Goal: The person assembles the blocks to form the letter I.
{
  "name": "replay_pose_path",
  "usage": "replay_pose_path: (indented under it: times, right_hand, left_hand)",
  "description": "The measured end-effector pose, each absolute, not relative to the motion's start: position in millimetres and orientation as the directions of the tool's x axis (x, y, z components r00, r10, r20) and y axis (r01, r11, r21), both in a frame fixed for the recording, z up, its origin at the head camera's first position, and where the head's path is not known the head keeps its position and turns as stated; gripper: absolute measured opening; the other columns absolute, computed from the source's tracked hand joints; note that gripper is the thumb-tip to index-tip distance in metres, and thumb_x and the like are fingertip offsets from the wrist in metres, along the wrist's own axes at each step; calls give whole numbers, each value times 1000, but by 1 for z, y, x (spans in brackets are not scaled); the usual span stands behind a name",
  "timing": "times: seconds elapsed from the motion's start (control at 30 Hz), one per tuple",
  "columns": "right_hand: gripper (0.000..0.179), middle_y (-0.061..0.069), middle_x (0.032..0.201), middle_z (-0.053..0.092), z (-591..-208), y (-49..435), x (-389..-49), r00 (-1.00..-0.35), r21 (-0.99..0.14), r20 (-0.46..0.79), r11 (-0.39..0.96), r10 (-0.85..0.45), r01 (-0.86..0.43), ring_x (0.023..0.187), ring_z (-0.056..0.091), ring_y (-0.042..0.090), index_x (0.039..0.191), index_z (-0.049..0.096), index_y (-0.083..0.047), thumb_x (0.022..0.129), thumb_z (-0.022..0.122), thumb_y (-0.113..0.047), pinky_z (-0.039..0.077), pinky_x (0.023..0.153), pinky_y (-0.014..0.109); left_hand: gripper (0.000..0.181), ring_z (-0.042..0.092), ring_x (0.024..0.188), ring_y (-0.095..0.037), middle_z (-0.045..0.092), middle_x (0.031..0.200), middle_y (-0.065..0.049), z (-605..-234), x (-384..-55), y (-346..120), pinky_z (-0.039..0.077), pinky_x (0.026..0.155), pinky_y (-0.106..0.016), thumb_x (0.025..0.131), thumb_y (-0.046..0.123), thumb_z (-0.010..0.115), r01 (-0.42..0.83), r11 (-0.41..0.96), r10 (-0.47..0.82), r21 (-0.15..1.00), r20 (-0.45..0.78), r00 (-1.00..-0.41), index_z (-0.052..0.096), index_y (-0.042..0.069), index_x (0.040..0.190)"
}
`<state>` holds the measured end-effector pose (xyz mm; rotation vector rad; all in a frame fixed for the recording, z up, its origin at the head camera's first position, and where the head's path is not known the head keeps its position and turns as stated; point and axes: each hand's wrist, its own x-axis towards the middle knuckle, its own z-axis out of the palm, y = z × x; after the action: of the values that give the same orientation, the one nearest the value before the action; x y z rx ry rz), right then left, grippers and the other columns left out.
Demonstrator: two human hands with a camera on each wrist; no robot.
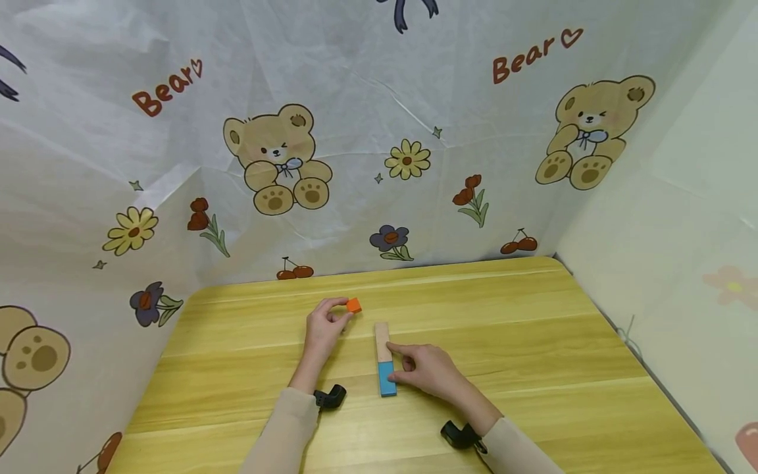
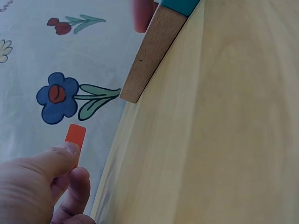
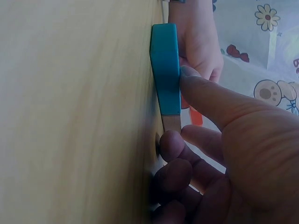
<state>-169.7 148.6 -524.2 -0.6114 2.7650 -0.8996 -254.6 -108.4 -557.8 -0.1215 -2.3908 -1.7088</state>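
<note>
My left hand pinches a small orange block between thumb and fingertips, held up at the far left of the other blocks. A plain wooden block and a blue block lie end to end on the table in one straight line. From their right side, my right hand touches both: the index finger is stretched to the wooden block, and the thumb presses the blue block's side. Its other fingers are curled under the palm, around no object.
The yellow wood-grain table carries the blocks. A white cloth printed with bears and flowers hangs behind its back edge, and a pale wall stands at the right. Black wrist cameras sit at both sleeves.
</note>
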Motion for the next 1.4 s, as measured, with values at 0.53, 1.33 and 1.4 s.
replay_pose_path:
  times: [0.53,1.33,1.4]
  right_hand:
    - [62,-14,66,50,-526,149,-170,-905,-589,-33,740,-425,-325,55,37,1,147,66,-21,92,81,-46,27,56,21]
    - [63,-15,65,49,-527,149,-171,-904,-589,-37,740,-427,-325,55,37,0,148,66,-22,92,81,-47,28,56,21]
    - [63,-15,65,49,-527,149,-171,-904,-587,-36,741,-425,-325,55,37,0,148,66,-22,92,81,-47,28,56,21]
  left_hand:
    - [27,49,57,-9,75,118,-2,-559,-258,-93,40,53,-21,92,17,84,199,384,-6,902,218,-976,80,19,119]
    - [28,56,68,-10,76,117,-3,-559,-260,-78,47,62,-22,92,16,84,230,464,63,855,227,-972,81,19,119]
    - [28,57,69,-11,76,118,-2,-560,-261,-78,47,62,-22,92,17,85,230,469,66,853,225,-972,81,20,119]
